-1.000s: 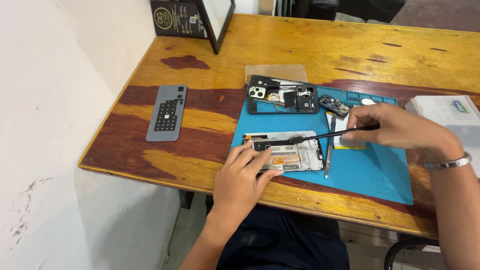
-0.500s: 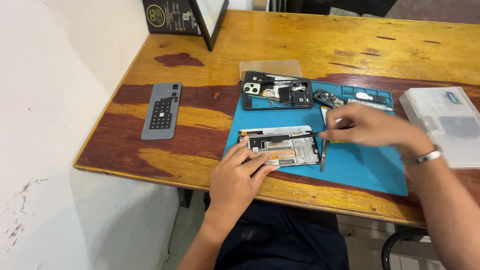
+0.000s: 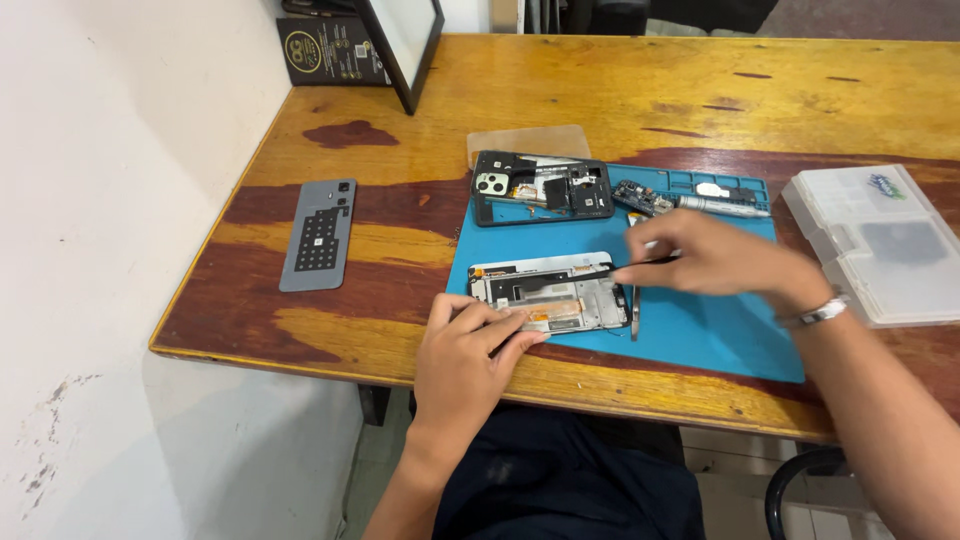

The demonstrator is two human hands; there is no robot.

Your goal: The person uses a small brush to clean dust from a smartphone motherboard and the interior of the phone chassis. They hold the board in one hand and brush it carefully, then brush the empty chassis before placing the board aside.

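Note:
An opened phone frame (image 3: 550,292) lies on a blue work mat (image 3: 700,330) near the table's front edge. My left hand (image 3: 470,350) presses down on its lower edge with the fingers flat. My right hand (image 3: 715,262) pinches a thin dark tool (image 3: 625,268) whose tip rests on the frame's upper right part. A second opened phone body (image 3: 540,187) with a camera block lies at the mat's far edge. A pair of tweezers (image 3: 634,318) lies just right of the frame.
A grey phone back cover (image 3: 318,234) lies on the wooden table (image 3: 620,90) to the left. A clear plastic parts box (image 3: 880,240) stands at the right. A dark picture frame (image 3: 405,45) and a black box (image 3: 320,48) stand at the back left. A small circuit board (image 3: 645,198) lies on the mat.
My right hand has drawn the tool in over the frame's right part. My left hand stays pressed on the frame. The view has shifted a little.

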